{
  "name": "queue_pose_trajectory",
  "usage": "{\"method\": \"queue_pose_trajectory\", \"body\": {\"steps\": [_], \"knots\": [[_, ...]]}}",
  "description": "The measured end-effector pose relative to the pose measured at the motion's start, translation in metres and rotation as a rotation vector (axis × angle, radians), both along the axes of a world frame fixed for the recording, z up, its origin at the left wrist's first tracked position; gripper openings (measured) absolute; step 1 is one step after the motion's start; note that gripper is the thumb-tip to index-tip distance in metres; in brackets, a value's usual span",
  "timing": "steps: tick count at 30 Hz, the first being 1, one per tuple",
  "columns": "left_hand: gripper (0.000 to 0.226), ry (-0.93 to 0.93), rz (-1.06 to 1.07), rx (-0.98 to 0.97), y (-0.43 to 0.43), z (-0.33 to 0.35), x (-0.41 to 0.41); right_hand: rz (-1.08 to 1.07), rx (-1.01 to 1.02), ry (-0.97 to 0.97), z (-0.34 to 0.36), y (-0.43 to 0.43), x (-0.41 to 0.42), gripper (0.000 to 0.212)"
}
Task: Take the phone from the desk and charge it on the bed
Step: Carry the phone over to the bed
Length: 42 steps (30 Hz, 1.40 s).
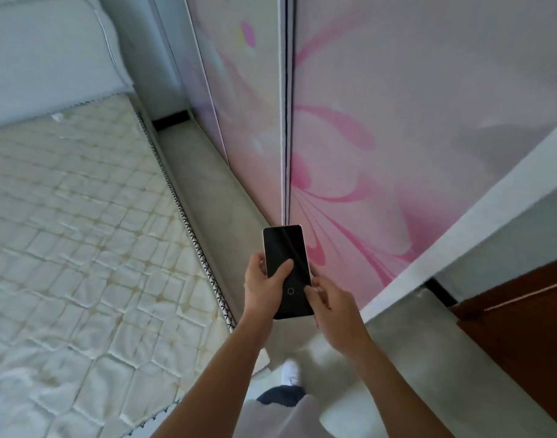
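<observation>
Holding the phone (286, 270) up in mid-air, screen dark and facing up w/ a small ring icon near its lower end, the left hand (264, 289) wraps the phone's left edge, fingers behind and thumb laid across the glass. The right hand (337, 314) sits at the phone's lower right edge, fingers half curled, fingertips touching that edge; whether it truly grips or only steadies, can't tell. Phone tilts slightly, top end leaning left, its top over the floor strip (207, 197). Bed (81, 232) lies to the left: bare quilted mattress, its right edge trimmed w/ black-and-white stitching running diagonally from the headboard (49, 58) down toward the bottom of view. Between that edge and the wardrobe (397, 121) w/ pink floral doors runs a narrow pale floor strip, clear along its length, ending at a dark skirting gap by the headboard. Phone is just right of the mattress edge, not over the bed. Below the arms a white shoe (291, 373) stands on the floor. To the right, a white frame edge (492, 216) cuts diagonally, w/ a brown door (524, 327) beyond it, well apart from the hands.
</observation>
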<state>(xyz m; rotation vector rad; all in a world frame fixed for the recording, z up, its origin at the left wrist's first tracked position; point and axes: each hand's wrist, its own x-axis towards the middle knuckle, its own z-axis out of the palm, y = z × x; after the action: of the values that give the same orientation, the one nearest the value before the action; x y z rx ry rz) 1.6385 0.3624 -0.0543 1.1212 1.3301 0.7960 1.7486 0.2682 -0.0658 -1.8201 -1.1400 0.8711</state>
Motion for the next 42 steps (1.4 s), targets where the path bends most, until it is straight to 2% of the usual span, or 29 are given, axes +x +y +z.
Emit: {"method": "queue_pose_trajectory", "body": {"steps": [8, 13, 20, 27, 42], "knots": [[0.022, -0.027, 0.137, -0.051, 0.105, -0.005, 0.013, 0.143, 0.022, -0.022, 0.001, 0.120, 0.023, 0.012], [0.021, -0.032, 0.227, -0.032, 0.151, -0.008, 0.012, 0.243, -0.028, 0.029, 0.002, 0.178, 0.029, 0.013], [0.020, -0.014, 0.363, -0.045, 0.217, -0.014, 0.012, 0.399, -0.070, 0.002, 0.005, 0.264, 0.036, 0.012], [0.022, -0.010, 0.413, -0.020, 0.292, -0.004, 0.025, 0.533, -0.078, 0.012, 0.012, 0.353, 0.058, 0.019], [0.020, -0.069, 0.412, -0.046, 0.440, 0.013, 0.056, 0.496, -0.039, -0.005, 0.026, 0.502, 0.088, 0.013]]}}
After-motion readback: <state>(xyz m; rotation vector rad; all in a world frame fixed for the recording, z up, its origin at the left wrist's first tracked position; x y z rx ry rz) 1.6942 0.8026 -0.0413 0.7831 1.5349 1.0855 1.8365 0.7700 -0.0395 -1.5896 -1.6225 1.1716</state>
